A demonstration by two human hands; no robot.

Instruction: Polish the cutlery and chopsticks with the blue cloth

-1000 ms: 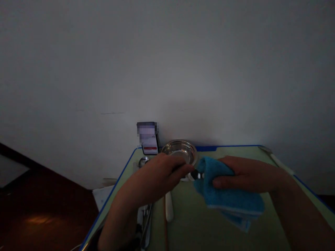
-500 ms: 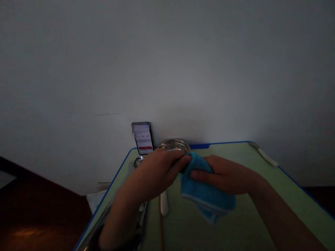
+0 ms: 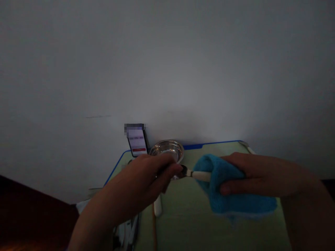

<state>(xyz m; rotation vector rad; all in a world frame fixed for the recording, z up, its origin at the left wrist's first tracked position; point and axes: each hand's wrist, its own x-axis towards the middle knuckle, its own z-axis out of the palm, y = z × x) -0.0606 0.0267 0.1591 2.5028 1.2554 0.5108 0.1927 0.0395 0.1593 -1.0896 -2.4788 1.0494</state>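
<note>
Cloth [image 3: 230,202] and left hand [image 3: 153,174] partly hide the white-handled utensil [image 3: 201,176].

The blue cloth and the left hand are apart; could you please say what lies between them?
In the head view, a utensil lies there: its metal part meets the left hand, and its pale handle runs into the blue cloth.

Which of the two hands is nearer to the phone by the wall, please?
The left hand: it is on the near side of the phone, slightly to its right. The right hand, gripping the blue cloth, is much farther right.
</note>
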